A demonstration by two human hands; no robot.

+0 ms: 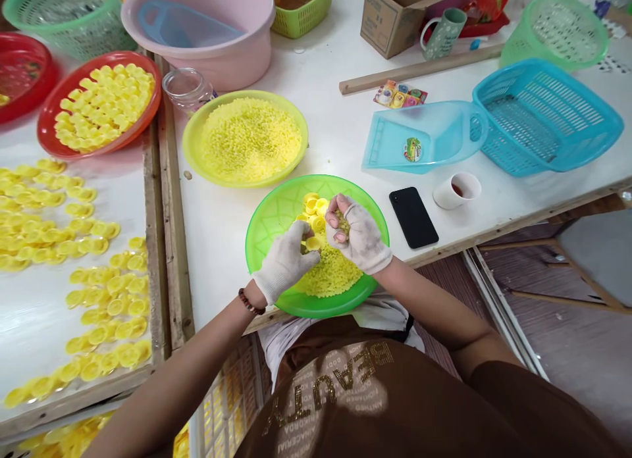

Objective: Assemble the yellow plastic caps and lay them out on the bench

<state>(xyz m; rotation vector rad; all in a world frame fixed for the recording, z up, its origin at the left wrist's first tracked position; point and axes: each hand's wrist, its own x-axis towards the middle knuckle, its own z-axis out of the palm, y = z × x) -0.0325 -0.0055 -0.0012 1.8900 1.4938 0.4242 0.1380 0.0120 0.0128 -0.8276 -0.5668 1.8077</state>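
1. The left hand (286, 259), in a white knitted glove with bare fingertips, pinches a small round yellow plastic cup (313, 243) above a round bright-green plastic tray (266, 228).
2. The right hand (362, 237), gloved likewise, curls closed around a clump of yellow granules (342, 225) over the same tray.
3. Beneath the hands, a loose yellow granule heap (332, 274) fills the tray's near part; more yellow plastic cups (312, 204) cluster behind it.
4. Right of the tray lies a flat black smartphone (413, 216), near a white cup of dark liquid (453, 193).
5. Beyond the tray, a round yellow plastic bowl (194, 149) holds more granules.
6. Farther back stands a large round pink plastic basin (232, 62).
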